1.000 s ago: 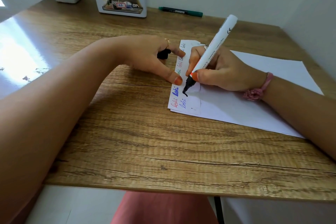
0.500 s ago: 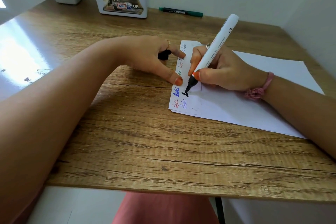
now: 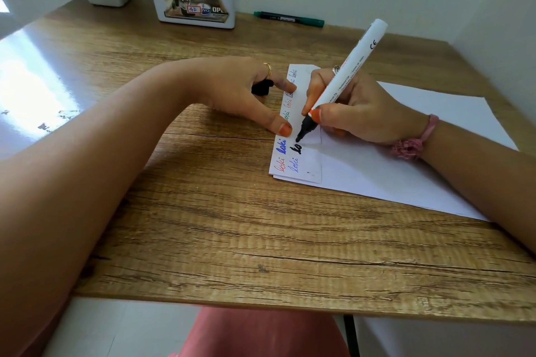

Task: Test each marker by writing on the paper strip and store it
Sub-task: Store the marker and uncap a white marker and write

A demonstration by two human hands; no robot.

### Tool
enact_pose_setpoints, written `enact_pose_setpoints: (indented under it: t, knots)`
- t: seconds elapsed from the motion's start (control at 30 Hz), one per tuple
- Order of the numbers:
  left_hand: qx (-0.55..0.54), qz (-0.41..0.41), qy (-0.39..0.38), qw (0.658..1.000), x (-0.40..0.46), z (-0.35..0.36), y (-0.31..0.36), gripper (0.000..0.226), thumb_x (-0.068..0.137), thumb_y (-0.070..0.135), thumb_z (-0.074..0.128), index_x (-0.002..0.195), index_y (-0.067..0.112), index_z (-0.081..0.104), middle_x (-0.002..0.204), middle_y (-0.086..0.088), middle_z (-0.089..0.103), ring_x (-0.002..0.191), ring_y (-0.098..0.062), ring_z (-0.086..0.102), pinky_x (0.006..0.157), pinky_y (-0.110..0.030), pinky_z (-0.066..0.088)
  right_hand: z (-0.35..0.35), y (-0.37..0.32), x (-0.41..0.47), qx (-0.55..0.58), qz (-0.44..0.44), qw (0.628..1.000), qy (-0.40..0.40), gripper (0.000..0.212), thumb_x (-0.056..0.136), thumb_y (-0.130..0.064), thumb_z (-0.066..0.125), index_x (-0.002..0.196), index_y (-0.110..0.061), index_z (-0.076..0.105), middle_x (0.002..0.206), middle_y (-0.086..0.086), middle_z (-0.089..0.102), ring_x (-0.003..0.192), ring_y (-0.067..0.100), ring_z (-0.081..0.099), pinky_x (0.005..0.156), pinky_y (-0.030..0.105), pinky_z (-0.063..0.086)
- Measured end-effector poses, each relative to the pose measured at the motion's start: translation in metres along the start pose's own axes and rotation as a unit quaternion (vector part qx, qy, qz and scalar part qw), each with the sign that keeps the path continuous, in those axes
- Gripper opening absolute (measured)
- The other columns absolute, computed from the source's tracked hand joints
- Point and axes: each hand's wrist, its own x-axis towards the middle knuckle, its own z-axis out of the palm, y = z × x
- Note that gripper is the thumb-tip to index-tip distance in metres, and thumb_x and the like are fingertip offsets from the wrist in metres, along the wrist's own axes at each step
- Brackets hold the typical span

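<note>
Your right hand (image 3: 356, 113) clamps its fingers around the white marker (image 3: 352, 66), tip touching the paper strip (image 3: 301, 162) beside fresh black letters. At nine o'clock of the tip, your left hand (image 3: 237, 93) pins the strip's edge with thumb and forefinger, the other fingers curled over a black cap (image 3: 262, 87). A green marker (image 3: 288, 18) lies well apart at twelve o'clock.

The scene is brightly and evenly lit by daylight. Strong white glare is thrown across the left of the tabletop (image 3: 34, 72). Soft shadows are cast beneath the hands. Straight edges are bent by wide-angle distortion.
</note>
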Motion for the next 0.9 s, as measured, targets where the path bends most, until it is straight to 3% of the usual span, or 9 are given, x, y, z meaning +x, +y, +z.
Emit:
enact_pose_setpoints:
  t: [0.1,0.23,0.27,0.33,0.4,0.5,0.63,0.77,0.9]
  knots:
    - [-0.004,0.001,0.002,1.000,-0.0001,0.0001,0.0004,0.081,0.063,0.057,0.062,0.137,0.040,0.036,0.088,0.024,0.043,0.069,-0.003,0.039,0.069,-0.021,0.032,0.0009,0.0003,0.0005,0.006,0.006,1.000,0.006,0.006,0.077,-0.005,0.059,0.077,-0.008,0.054,0.053,-0.015,0.055,0.046,0.002,0.049,0.048,0.012,0.040]
    - [0.001,0.000,0.001,1.000,-0.0003,0.0014,0.0008,0.083,0.060,0.060,0.061,0.137,0.041,0.035,0.098,0.016,0.050,0.070,-0.007,0.042,0.069,-0.022,0.033,0.0004,0.0000,0.0006,-0.019,0.001,1.000,-0.002,0.017,0.073,-0.014,0.063,0.076,0.001,0.055,0.062,-0.016,0.056,0.059,0.003,0.051,0.057,0.015,0.043]
    - [0.001,-0.001,-0.002,1.000,-0.0006,0.0013,0.0004,0.085,0.057,0.062,0.060,0.136,0.042,0.035,0.089,0.014,0.049,0.076,-0.010,0.045,0.071,-0.023,0.034,-0.0003,-0.0002,0.0004,-0.019,0.003,1.000,-0.003,0.020,0.073,-0.011,0.062,0.077,0.007,0.054,0.061,-0.016,0.056,0.059,0.003,0.050,0.056,0.014,0.042]
    - [0.003,-0.002,-0.006,1.000,-0.0012,0.0010,-0.0003,0.088,0.053,0.065,0.058,0.136,0.044,0.035,0.100,0.017,0.043,0.096,-0.011,0.045,0.082,-0.025,0.033,-0.0013,0.0005,-0.0001,-0.018,0.007,1.000,-0.003,0.017,0.075,-0.001,0.057,0.078,0.015,0.052,0.058,-0.016,0.055,0.053,0.001,0.048,0.052,0.011,0.038]
    - [0.003,-0.003,-0.006,1.000,-0.0014,0.0008,-0.0010,0.088,0.053,0.064,0.058,0.136,0.044,0.034,0.111,0.014,0.043,0.101,-0.011,0.043,0.086,-0.025,0.032,-0.0004,-0.0006,-0.0001,-0.012,0.011,1.000,0.004,0.011,0.075,0.001,0.054,0.078,0.011,0.053,0.055,-0.016,0.053,0.049,0.000,0.049,0.050,0.009,0.038]
    - [0.002,-0.004,-0.003,1.000,0.0003,0.0011,-0.0010,0.086,0.055,0.064,0.059,0.136,0.045,0.034,0.105,0.014,0.043,0.094,-0.010,0.044,0.082,-0.024,0.031,0.0011,-0.0030,-0.0002,-0.001,0.013,1.000,0.011,0.004,0.075,0.000,0.053,0.078,-0.001,0.056,0.053,-0.018,0.055,0.048,0.000,0.050,0.049,0.008,0.038]
    - [0.004,-0.001,-0.002,1.000,0.0015,0.0007,-0.0022,0.089,0.053,0.065,0.058,0.136,0.044,0.034,0.099,0.016,0.042,0.096,-0.012,0.042,0.082,-0.026,0.031,0.0019,-0.0027,-0.0004,-0.008,0.013,1.000,0.008,0.010,0.075,0.003,0.052,0.080,0.011,0.054,0.054,-0.017,0.055,0.048,0.000,0.049,0.049,0.009,0.038]
    - [0.018,0.009,0.008,1.000,0.0021,0.0011,-0.0043,0.078,0.064,0.065,0.052,0.137,0.042,0.036,0.105,0.012,0.047,0.095,-0.010,0.044,0.080,-0.026,0.031,0.0017,-0.0027,0.0003,0.000,0.020,1.000,0.023,0.003,0.074,-0.002,0.054,0.074,-0.005,0.054,0.050,-0.015,0.052,0.044,0.001,0.046,0.045,0.014,0.037]
    - [0.032,0.018,0.025,0.999,0.0043,0.0015,-0.0066,0.056,0.083,0.053,0.050,0.136,0.043,0.036,0.134,0.002,0.046,0.112,-0.014,0.044,0.088,-0.027,0.030,0.0020,-0.0028,0.0006,0.008,0.019,0.999,0.026,0.009,0.073,-0.004,0.058,0.071,-0.011,0.053,0.052,-0.015,0.053,0.046,0.002,0.047,0.046,0.014,0.038]
